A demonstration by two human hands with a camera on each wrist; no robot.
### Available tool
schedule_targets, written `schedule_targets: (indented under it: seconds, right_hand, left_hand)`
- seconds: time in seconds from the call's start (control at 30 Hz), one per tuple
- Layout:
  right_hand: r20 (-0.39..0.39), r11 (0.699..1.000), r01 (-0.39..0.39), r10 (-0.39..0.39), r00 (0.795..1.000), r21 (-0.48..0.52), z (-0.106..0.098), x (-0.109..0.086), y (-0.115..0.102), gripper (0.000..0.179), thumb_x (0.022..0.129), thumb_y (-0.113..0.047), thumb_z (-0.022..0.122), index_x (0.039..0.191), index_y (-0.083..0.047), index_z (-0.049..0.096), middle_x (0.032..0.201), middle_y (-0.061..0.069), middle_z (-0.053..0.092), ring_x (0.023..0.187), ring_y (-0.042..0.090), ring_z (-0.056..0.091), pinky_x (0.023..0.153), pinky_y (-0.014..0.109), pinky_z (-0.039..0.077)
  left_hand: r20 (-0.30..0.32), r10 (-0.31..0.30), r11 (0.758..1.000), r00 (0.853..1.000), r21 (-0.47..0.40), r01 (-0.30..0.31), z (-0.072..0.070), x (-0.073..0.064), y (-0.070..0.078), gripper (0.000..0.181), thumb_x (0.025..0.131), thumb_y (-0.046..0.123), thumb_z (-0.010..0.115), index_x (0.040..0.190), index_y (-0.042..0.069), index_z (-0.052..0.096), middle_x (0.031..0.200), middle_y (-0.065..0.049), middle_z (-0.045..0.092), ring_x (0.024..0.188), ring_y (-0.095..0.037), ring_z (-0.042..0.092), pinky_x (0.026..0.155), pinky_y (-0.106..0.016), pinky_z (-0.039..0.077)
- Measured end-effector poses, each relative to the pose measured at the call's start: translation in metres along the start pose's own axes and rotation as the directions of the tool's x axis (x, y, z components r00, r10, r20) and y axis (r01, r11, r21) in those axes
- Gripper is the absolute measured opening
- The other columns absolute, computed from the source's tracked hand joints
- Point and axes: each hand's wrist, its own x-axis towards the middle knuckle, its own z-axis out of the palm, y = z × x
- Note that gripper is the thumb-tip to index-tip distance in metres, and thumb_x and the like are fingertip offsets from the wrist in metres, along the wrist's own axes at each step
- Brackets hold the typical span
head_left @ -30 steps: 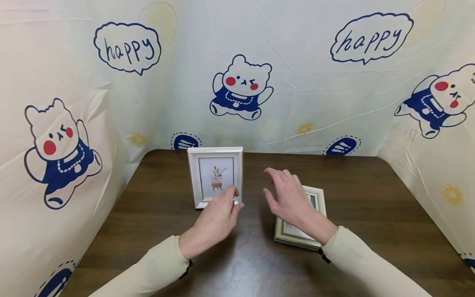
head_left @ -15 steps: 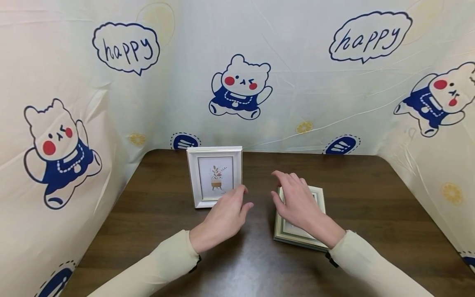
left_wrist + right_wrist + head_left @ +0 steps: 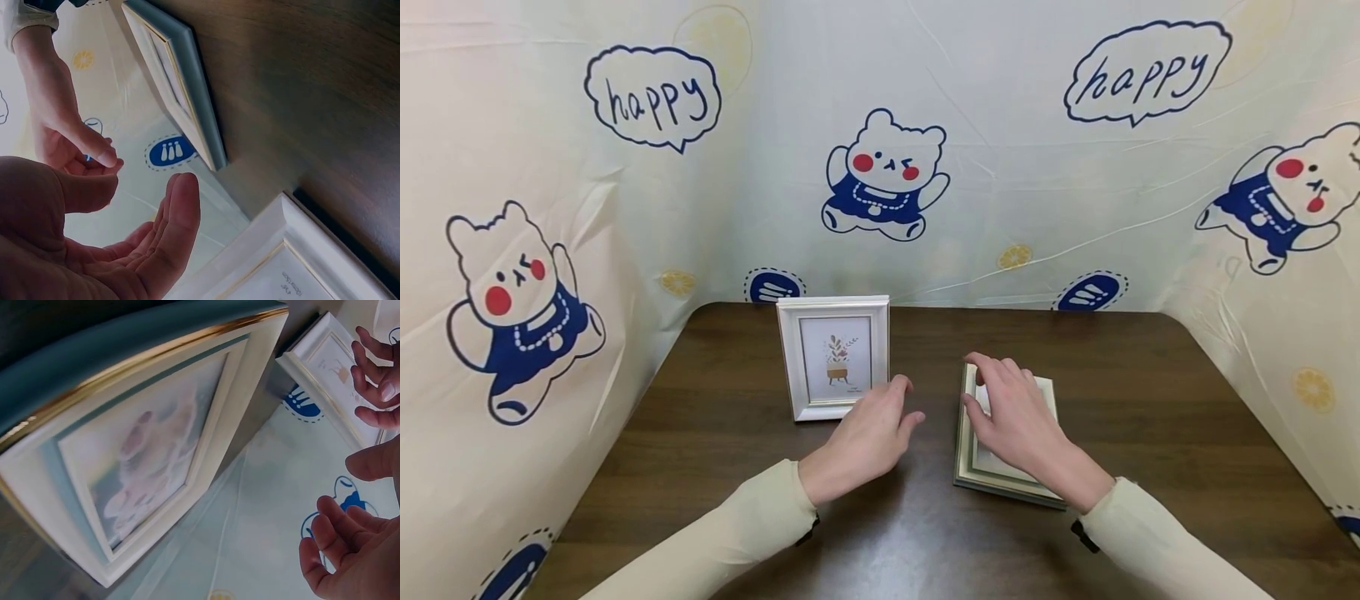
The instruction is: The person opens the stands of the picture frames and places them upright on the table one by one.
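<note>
A white picture frame [image 3: 820,358] with a potted-plant print stands upright on the table. My left hand [image 3: 865,440] overlaps its lower right corner in the head view, fingers loosely bent and holding nothing. To the right, a cream picture frame [image 3: 967,454] with green edges lies face up. My right hand [image 3: 1021,417] is over it, fingers loosely curved, with nothing between thumb and fingers. The right wrist view shows the cream frame's pinkish picture [image 3: 159,453], blurred. In the left wrist view, a gap parts the left hand [image 3: 125,244] from the cream frame's side [image 3: 194,81].
Both frames rest on a dark brown wooden table [image 3: 737,358]. A pale printed cloth [image 3: 1000,183] hangs behind it and along both sides, with bears and "happy" bubbles on it. Long pale sleeves [image 3: 730,542] cover the forearms.
Both hands have shifted right, the left from in front of the white picture frame toward the gap, the right further over the cream picture frame. Both frames stay in place.
</note>
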Motion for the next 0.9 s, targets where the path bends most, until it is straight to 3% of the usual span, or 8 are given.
schedule_targets:
  seconds: [0.37,0.67,0.9]
  right_hand:
    - [0.021,0.999,-0.035,0.035,0.999,-0.015,-0.005,-0.008,0.009,0.048,0.093,-0.014,0.075,0.136,0.0,0.058,0.097,0.007,0.064,0.088,0.025,0.054,0.077,0.041,0.042]
    - [0.036,0.997,-0.072,0.072,0.997,-0.022,-0.007,-0.015,0.015,0.049,0.092,-0.013,0.075,0.136,0.001,0.058,0.095,0.004,0.06,0.086,0.025,0.053,0.078,0.044,0.042]
    - [0.079,0.99,-0.138,0.14,0.987,-0.032,-0.01,-0.022,0.022,0.054,0.092,-0.016,0.075,0.14,0.0,0.055,0.096,0.004,0.061,0.088,0.025,0.052,0.08,0.043,0.042]
  left_hand:
    - [0.033,0.013,0.999,0.999,0.034,-0.014,0.014,0.008,0.004,0.044,0.1,0.02,0.075,0.131,-0.007,0.059,0.114,-0.02,0.07,0.103,-0.033,0.07,0.088,-0.045,0.058]
    - [0.11,-0.004,0.999,0.994,0.034,0.0,0.028,0.01,0.01,0.055,0.098,0.021,0.077,0.138,-0.012,0.057,0.128,-0.026,0.067,0.117,-0.035,0.067,0.098,-0.046,0.055]
    - [0.157,-0.01,0.999,0.988,0.048,0.003,0.042,0.014,0.013,0.056,0.098,0.024,0.077,0.138,-0.011,0.058,0.125,-0.025,0.068,0.114,-0.035,0.069,0.095,-0.045,0.056]
